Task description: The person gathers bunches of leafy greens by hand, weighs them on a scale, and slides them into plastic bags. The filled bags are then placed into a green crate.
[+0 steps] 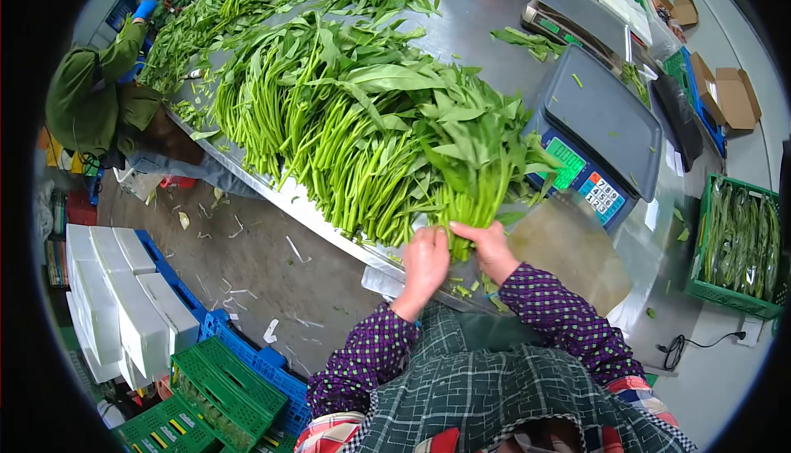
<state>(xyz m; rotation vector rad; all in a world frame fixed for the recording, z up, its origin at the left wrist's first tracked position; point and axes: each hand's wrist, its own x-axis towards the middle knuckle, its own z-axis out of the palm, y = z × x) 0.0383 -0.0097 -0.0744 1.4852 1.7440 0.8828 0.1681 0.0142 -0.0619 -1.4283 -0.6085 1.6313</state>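
A bunch of long-stemmed leafy greens point(474, 160), which looks like water spinach, stands out at the table's near edge with its leaves pointing away from me. My right hand point(488, 248) grips the lower stems from the right, thumb laid across them. On the other side, my left hand point(427, 263) is closed at the stem ends; its fingertips are partly hidden. Directly left of the bunch lies a large pile of the same greens point(329, 140), stems toward me. A blue scale point(597, 115) with a lit green display sits to the right.
A second scale point(577, 20) stands farther back on the metal table point(486, 32). Packed greens fill a green crate point(737, 243) at right. White foam boxes point(124, 288) and green crates point(227, 391) stand at lower left. A co-worker in a green jacket point(82, 107) bends at far left.
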